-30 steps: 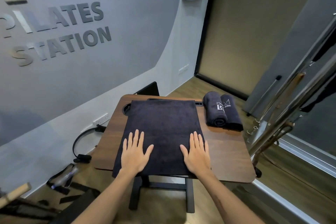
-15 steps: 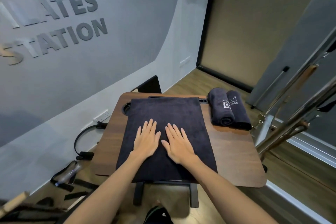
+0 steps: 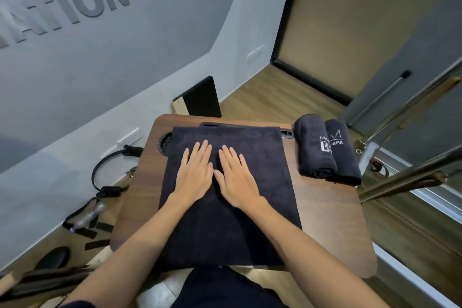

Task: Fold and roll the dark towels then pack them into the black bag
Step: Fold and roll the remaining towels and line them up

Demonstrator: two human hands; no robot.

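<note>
- Dark towel [image 3: 250, 207] lies spread flat over the middle of the wooden table [image 3: 332, 227], its far edge near the table's far rim and its near edge hanging at the side closest to the person.
- Left hand [image 3: 196, 172] rests palm down on the far half of the towel, fingers straight and held close together, gripping nothing.
- Right hand [image 3: 235, 175] lies just beside it, also palm down with fingers straight and slightly fanned; the two thumbs almost meet at the towel's midline.
- Both bare forearms reach in from the bottom of the view and cross over the towel's near half.
- Two rolled towels [image 3: 325, 150] sit side by side, touching each other, at the far right corner of the table, apart from the flat towel; white lettering shows on both.
- A round cup recess [image 3: 165, 141] in the tabletop peeks out at the towel's far left corner, and a dark slot [image 3: 286, 132] shows at its far right corner.
- On the floor to the left lie a black ring with a cable [image 3: 110, 172] and some black straps [image 3: 92, 230].
- A grey wall with raised letters [image 3: 100, 2] stands behind, and metal bars [image 3: 410, 175] run at the right.
</note>
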